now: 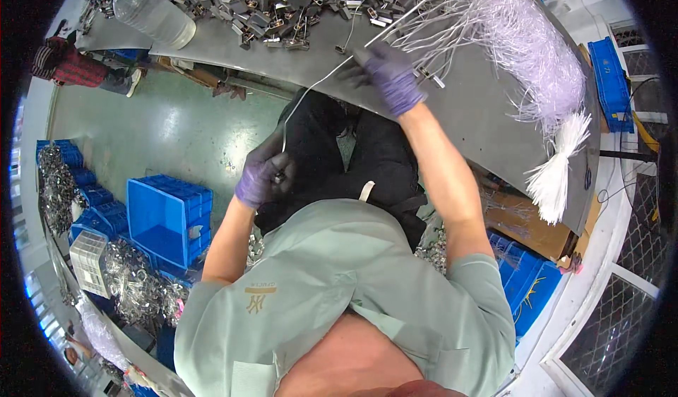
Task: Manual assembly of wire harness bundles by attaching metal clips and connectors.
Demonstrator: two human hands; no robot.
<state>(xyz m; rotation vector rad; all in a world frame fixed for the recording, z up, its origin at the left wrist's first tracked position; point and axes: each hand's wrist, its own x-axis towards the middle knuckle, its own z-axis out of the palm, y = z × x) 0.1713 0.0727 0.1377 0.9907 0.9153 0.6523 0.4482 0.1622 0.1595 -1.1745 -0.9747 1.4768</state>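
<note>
A thin white cable (pixel 311 91) runs in a curve from my left hand up to my right hand and on toward the wires on the table. My left hand (pixel 263 175), in a purple glove with dark fingers, is closed on the cable's lower end above my lap. At the table's front edge, my right hand (pixel 387 76), gloved the same way, is beside the cable's upper part. Its fingers are blurred, so their grip on the cable is unclear. Close by its wrist lies a small connector piece (pixel 429 77) on the grey table (pixel 487 107).
Many small dark and metal connectors (pixel 275 5) are heaped along the table's back, beside a clear bottle (pixel 154 14) lying tilted. A large bundle of white wires (pixel 530 44) lies at right. Blue crates (pixel 169 217) stand at left; another blue bin (pixel 611 83) is beyond the table.
</note>
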